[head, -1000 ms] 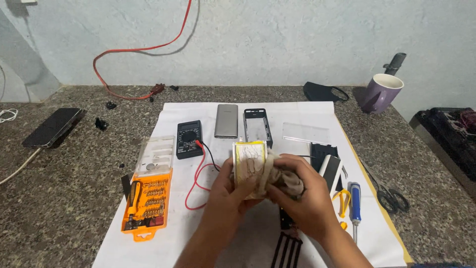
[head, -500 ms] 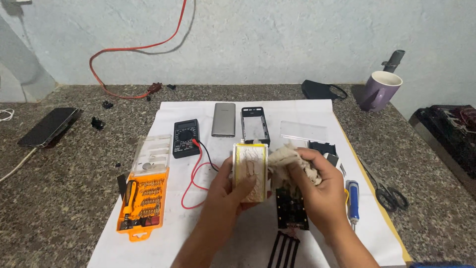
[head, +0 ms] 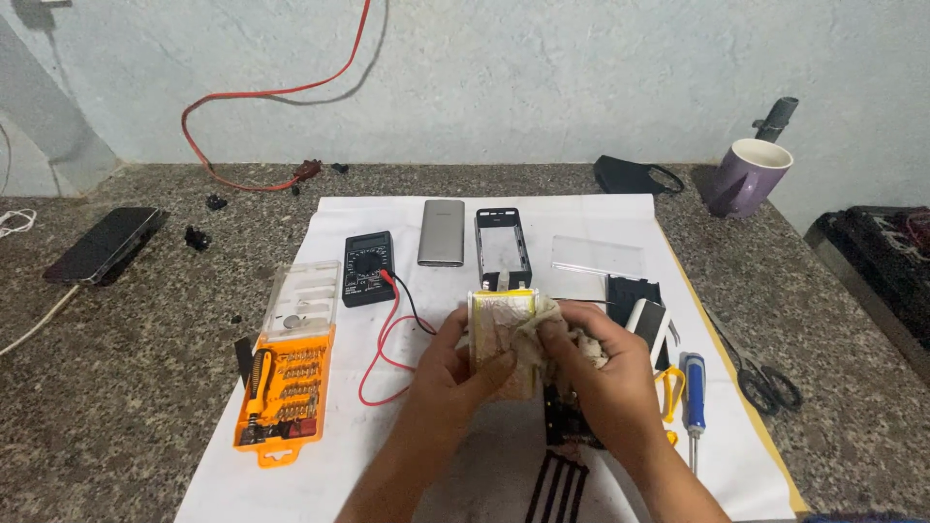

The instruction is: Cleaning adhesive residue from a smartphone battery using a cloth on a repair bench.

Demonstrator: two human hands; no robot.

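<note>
Gripping flat battery pack [head: 501, 329] in left hand [head: 455, 363], right hand [head: 601, 373] clenching rag [head: 547, 329] against it; risking puncturing pouch if pressing hard.

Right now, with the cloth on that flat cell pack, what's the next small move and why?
Probably slide the cloth a little further down the flat yellow-edged pack. The right hand presses the cloth on the pack's right side only, while the left hand grips its lower left edge and the upper face still looks uncovered. That's a judgement; the pack's surface is hard to read.
</note>
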